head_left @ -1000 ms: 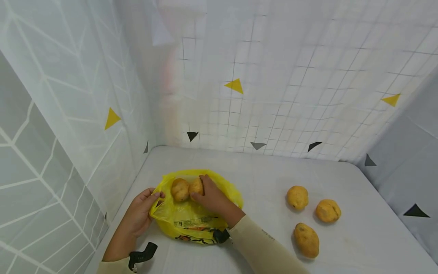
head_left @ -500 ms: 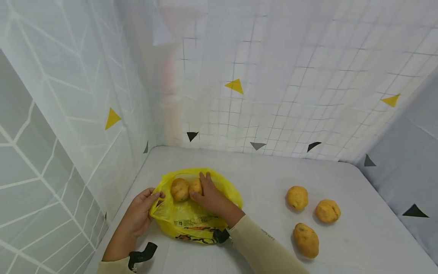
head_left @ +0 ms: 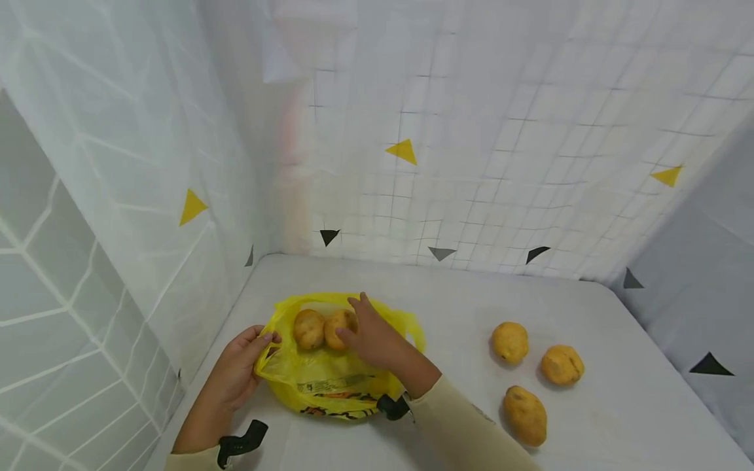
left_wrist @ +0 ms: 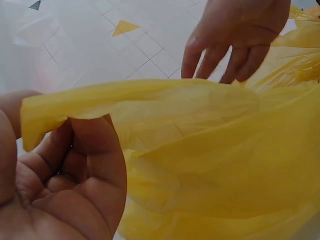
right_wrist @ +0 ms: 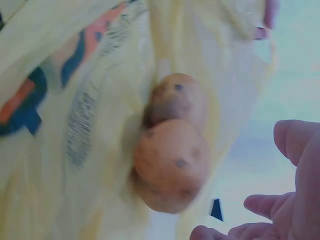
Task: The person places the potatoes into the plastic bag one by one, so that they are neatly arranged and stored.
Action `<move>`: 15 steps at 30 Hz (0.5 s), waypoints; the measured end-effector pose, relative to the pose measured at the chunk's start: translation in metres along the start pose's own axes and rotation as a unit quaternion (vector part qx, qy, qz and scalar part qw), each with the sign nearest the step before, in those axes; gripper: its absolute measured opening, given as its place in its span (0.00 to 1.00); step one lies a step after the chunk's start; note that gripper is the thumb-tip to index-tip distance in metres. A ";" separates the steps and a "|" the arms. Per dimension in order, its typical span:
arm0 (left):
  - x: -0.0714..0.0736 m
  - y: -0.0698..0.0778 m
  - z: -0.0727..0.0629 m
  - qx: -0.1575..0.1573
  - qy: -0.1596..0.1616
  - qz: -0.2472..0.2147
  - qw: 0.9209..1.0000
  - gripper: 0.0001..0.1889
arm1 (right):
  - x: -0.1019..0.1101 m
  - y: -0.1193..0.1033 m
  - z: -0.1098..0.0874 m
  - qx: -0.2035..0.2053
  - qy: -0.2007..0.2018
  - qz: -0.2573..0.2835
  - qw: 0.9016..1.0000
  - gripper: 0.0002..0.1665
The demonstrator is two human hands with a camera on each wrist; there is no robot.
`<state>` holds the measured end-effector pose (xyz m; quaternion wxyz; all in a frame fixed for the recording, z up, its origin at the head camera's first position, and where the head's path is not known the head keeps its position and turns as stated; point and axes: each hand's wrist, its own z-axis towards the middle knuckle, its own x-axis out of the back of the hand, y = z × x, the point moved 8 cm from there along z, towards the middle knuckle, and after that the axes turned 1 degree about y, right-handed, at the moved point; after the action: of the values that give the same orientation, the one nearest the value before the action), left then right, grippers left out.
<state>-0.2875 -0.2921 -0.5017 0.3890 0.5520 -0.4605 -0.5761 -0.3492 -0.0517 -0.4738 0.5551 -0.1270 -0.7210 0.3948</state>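
A yellow plastic bag (head_left: 330,373) lies on the table with its mouth spread wide, dark and orange print on its near side. Two potatoes rest side by side inside it, a left potato (head_left: 309,329) and a right potato (head_left: 340,328). My left hand (head_left: 238,366) pinches the bag's left rim between thumb and fingers, seen close up on the yellow film (left_wrist: 200,150) in the left wrist view. Over the bag's right part, my right hand (head_left: 377,333) has its fingers spread. In the right wrist view its fingers (right_wrist: 270,205) stand apart from the nearer potato (right_wrist: 172,165), holding nothing.
Three more potatoes lie on the white table (head_left: 459,418) to the right: a back one (head_left: 510,342), a right one (head_left: 562,364) and a larger near one (head_left: 525,416). A patterned white curtain (head_left: 471,131) hangs behind the table's far edge.
My right hand has let go of the right potato and drawn back to the right, its fingers spreading. The left hand still holds the rim.
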 end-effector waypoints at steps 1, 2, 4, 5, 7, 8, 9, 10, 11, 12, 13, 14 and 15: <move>0.001 0.000 0.000 -0.001 0.000 0.000 1.000 0.09 | 0.004 -0.001 -0.003 0.001 0.005 -0.003 1.000 0.48; 0.001 0.000 -0.001 0.000 -0.002 -0.002 1.000 0.08 | 0.009 -0.002 -0.005 0.001 0.010 -0.005 1.000 0.48; 0.002 0.000 -0.001 -0.004 -0.005 -0.002 1.000 0.08 | 0.018 -0.004 -0.010 0.005 0.021 -0.009 1.000 0.48; 0.002 0.000 -0.001 -0.007 -0.005 -0.003 1.000 0.08 | 0.022 -0.005 -0.012 0.008 0.025 -0.008 1.000 0.49; 0.002 0.000 0.000 -0.008 -0.005 -0.002 1.000 0.08 | 0.030 -0.007 -0.015 0.015 0.032 0.002 0.999 0.49; 0.002 0.000 0.000 -0.007 -0.005 -0.002 1.000 0.08 | 0.034 -0.008 -0.018 0.019 0.035 0.012 0.999 0.49; 0.003 0.000 0.001 -0.006 -0.004 -0.001 1.000 0.08 | 0.037 -0.009 -0.019 0.022 0.037 0.025 0.999 0.48; 0.003 -0.001 0.001 -0.005 -0.004 0.001 1.000 0.08 | 0.040 -0.009 -0.021 0.027 0.040 0.038 0.998 0.47; 0.003 -0.001 0.001 -0.004 -0.004 0.001 1.000 0.09 | 0.042 -0.008 -0.022 0.031 0.043 0.050 0.997 0.45; 0.002 -0.002 0.002 -0.002 -0.006 0.003 1.000 0.09 | 0.045 -0.007 -0.024 0.035 0.047 0.062 0.996 0.44; 0.002 -0.002 0.002 -0.001 -0.008 0.003 1.000 0.09 | 0.048 -0.006 -0.026 0.039 0.051 0.073 0.995 0.43; 0.001 -0.003 0.002 0.000 -0.010 0.004 1.000 0.09 | 0.051 -0.005 -0.028 0.043 0.056 0.083 0.994 0.42; 0.000 -0.003 0.002 0.000 -0.012 0.003 1.000 0.09 | 0.054 -0.003 -0.029 0.046 0.063 0.091 0.993 0.41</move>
<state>-0.2892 -0.2912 -0.5046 0.3854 0.5433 -0.4671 -0.5814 -0.3412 -0.0072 -0.4319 0.5663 -0.1912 -0.6510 0.4680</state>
